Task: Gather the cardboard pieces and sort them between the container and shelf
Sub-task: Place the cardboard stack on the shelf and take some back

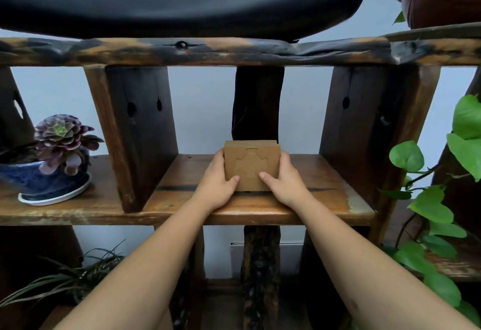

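Observation:
A stack of brown cardboard pieces point(250, 158) stands upright on the wooden shelf point(250, 206), in the middle bay. The front piece carries a cut-out figure outline. My left hand point(217, 182) grips the stack's left side, thumb on the front face. My right hand point(283, 180) grips the right side the same way. The stack's bottom edge rests on the shelf board. No container is in view.
Dark wooden uprights point(140, 131) point(364, 126) wall the bay on both sides, and a dark post point(257, 103) stands behind the stack. A succulent in a blue pot point(56, 165) sits in the left bay. Green vine leaves point(426, 199) hang at the right. A black curved object point(182, 9) lies on the top board.

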